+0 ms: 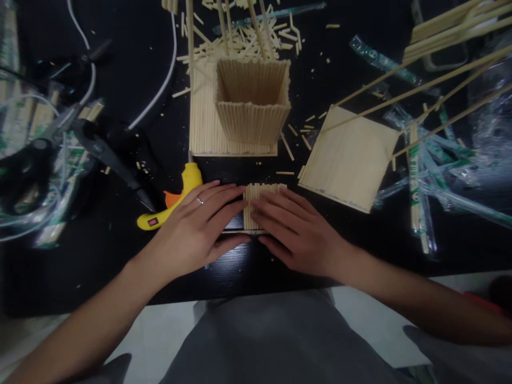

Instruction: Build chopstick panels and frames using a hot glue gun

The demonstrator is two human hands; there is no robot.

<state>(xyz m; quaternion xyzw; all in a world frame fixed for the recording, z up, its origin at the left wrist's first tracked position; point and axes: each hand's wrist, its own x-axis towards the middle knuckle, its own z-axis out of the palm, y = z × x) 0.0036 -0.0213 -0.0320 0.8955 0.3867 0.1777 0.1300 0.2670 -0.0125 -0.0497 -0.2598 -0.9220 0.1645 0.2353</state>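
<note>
A small row of short wooden sticks [248, 210] lies side by side on the black table, close to its front edge. My right hand [298, 226] rests over the row, fingers stretched across the sticks and hiding much of them. From the other side, my left hand [196, 226] reaches its fingertips to the row's left end; its fingers are extended, with a ring on one. A thin straight strip [234, 232] runs along the near ends of the sticks, and both thumbs are close to it. Just beyond my left hand lies a yellow glue gun [191, 178].
An open stick-walled box [254, 122] stands on a stick panel [202, 125], with cut pieces [252, 42] behind. Another panel [350, 157] lies right, under long sticks [432, 88]. Black-handled scissors [110, 160], a white cable [160, 90] and wrapped chopsticks [418, 186] lie around.
</note>
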